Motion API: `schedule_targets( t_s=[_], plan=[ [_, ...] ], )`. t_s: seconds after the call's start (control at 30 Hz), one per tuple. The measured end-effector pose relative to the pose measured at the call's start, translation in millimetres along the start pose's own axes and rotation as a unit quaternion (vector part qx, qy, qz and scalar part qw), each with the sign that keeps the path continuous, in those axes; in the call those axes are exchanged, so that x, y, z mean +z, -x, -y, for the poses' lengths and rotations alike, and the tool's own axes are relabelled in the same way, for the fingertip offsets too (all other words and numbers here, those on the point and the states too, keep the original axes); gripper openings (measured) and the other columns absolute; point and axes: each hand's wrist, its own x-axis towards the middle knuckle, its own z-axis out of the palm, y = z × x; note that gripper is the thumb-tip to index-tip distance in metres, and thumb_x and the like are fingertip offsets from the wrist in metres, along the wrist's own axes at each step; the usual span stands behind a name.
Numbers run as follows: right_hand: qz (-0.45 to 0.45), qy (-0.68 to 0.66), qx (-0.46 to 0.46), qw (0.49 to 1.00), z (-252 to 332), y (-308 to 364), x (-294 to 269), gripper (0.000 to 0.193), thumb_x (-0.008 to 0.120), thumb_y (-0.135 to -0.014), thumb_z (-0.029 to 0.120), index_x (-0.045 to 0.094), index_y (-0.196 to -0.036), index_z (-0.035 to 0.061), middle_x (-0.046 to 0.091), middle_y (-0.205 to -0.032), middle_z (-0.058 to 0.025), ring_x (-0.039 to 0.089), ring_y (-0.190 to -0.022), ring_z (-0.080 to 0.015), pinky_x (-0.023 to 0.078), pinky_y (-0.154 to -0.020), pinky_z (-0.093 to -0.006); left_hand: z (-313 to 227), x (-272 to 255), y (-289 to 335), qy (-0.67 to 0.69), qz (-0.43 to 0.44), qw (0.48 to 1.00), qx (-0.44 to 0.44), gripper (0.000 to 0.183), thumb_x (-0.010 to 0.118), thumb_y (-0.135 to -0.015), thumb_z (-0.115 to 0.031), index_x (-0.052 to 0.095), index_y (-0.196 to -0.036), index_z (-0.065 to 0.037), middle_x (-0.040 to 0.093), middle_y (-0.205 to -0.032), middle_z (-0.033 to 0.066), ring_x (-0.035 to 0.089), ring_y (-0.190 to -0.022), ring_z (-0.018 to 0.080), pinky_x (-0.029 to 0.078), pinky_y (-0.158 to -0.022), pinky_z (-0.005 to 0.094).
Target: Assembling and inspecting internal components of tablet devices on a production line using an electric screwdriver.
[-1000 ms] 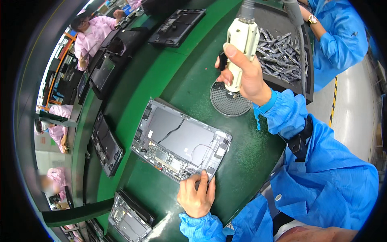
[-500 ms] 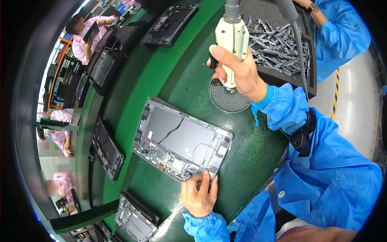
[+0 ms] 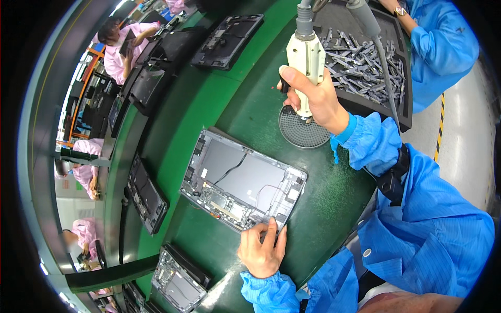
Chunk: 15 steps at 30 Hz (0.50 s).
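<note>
An opened tablet-like device (image 3: 261, 169) lies on the green table, its circuit board, dark cable and grey inner shell exposed. At its near right corner my left hand (image 3: 262, 251) has bent fingers gripping the edge. My right hand (image 3: 329, 107) is wrapped round a cream electric screwdriver (image 3: 306, 57), held upright with a dark cord rising from it; my thumb lies across its front by a black lever. The screwdriver's lower end is over a round black perforated dish (image 3: 297, 136). Whether the tip touches the dish is hard to see.
A dark tray (image 3: 376, 108) heaped with thin grey parts (image 3: 365, 68) stands at the far right, with a blue-sleeved person (image 3: 443, 49) beside it. More opened devices lie left (image 3: 146, 195), far left (image 3: 228, 41) and near left (image 3: 179, 279). People in pink (image 3: 122, 60) work beyond.
The whole view has shifted slightly, with most things appearing a little further right. Both hands keep their holds, and the screwdriver stays over the round dish.
</note>
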Motion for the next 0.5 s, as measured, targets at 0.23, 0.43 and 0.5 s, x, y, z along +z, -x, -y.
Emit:
schedule_targets(
  t_s=[0.23, 0.43, 0.5],
  plan=[
    [0.001, -0.007, 0.000, 1.000, 0, -5, -2, 0.036, 0.071, -0.080, 0.035, 0.060, -0.075, 0.0013, 0.051, -0.054, -0.0016, 0.046, -0.041, -0.0076, 0.043, -0.044, -0.0236, 1, 4, -7, -0.004, -0.006, 1.000, 0.006, 0.031, 0.082, -0.059, -0.007, 0.071, -0.088, -0.006, 0.057, -0.078, 0.0043, 0.052, -0.065, 0.0191, 0.045, -0.053, 0.0300],
    [0.010, -0.031, 0.009, 0.999, 4, 2, 3, 0.030, 0.070, -0.082, 0.029, 0.061, -0.079, 0.0003, 0.053, -0.055, -0.0021, 0.046, -0.041, -0.0072, 0.042, -0.043, -0.0241, -1, -1, -3, -0.009, -0.017, 1.000, 0.020, 0.025, 0.080, -0.062, -0.010, 0.071, -0.085, -0.006, 0.057, -0.075, 0.0038, 0.052, -0.062, 0.0192, 0.045, -0.051, 0.0303],
    [0.000, -0.040, 0.009, 0.999, 0, 5, -1, 0.029, 0.070, -0.083, 0.027, 0.061, -0.079, -0.0002, 0.054, -0.056, -0.0032, 0.047, -0.042, -0.0076, 0.043, -0.044, -0.0245, -2, -2, 1, 0.003, -0.019, 1.000, 0.018, 0.025, 0.080, -0.062, -0.011, 0.071, -0.085, -0.006, 0.056, -0.074, 0.0033, 0.053, -0.062, 0.0192, 0.045, -0.051, 0.0309]
  ],
)
